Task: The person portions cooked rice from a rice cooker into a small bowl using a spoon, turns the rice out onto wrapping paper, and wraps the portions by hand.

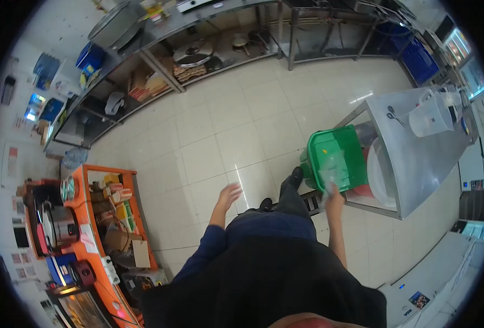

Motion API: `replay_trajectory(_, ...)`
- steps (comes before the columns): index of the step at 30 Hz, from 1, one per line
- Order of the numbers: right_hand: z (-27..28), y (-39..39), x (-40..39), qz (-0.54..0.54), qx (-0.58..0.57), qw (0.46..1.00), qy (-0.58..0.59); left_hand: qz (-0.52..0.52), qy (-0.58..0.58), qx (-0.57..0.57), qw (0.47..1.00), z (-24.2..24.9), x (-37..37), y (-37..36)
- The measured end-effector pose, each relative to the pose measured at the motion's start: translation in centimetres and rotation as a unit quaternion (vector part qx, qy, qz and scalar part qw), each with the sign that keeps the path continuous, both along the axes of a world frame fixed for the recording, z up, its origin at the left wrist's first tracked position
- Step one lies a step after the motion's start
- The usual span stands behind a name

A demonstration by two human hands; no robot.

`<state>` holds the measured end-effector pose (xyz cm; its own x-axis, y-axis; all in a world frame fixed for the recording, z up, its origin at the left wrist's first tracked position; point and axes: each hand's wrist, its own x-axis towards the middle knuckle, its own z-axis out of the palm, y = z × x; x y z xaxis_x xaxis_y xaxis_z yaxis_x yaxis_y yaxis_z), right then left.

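My right hand (334, 195) is closed on a clear, blurred plastic item (329, 176), at the near edge of a green bin (354, 150). The item hangs over the bin's opening, and its exact kind is too smeared to tell. A small yellow-orange scrap shows inside the bin. Away from my body on the left, my left hand (230, 195) is above the tiled floor, its fingers apart and holding nothing.
Right of the bin stands a steel table (417, 164) with scissors (395, 115) and a clear pitcher (429, 117); a white round tub (381, 172) is under it. An orange shelf (97, 240) stands left. Steel counters (209, 15) line the far wall.
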<state>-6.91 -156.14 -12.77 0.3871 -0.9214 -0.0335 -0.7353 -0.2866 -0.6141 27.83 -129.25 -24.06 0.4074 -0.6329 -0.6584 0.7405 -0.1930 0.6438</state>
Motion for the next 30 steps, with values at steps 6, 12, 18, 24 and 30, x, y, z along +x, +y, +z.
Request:
replay_trajectory(6,-4.4,-3.4,7.4,0.286,0.029,0.952,0.106,0.109,0.028,0.348,0.931,-5.3,-5.8,20.6)
replay_trajectory(12,-11.1,-8.6,10.0,0.431,-0.058,0.834,0.339,0.175,0.105,0.353,0.913,-0.8,-12.5,23.4)
replay_trajectory(18,-20.4,-18.4,7.5,0.017,0.034,0.941,0.335,-0.101,-0.042,0.331,0.937,4.0,-15.6,15.0)
replay_trajectory(24,-19.9,-20.9,8.9,0.035,0.302,0.862,0.405,-0.068,0.08,0.399,0.911,9.2,-19.9,12.7)
replay_trajectory(30,-23.0,-18.5,14.2,0.037,0.095,0.828,0.551,0.156,0.071,0.33,0.929,5.0,-28.3,19.9)
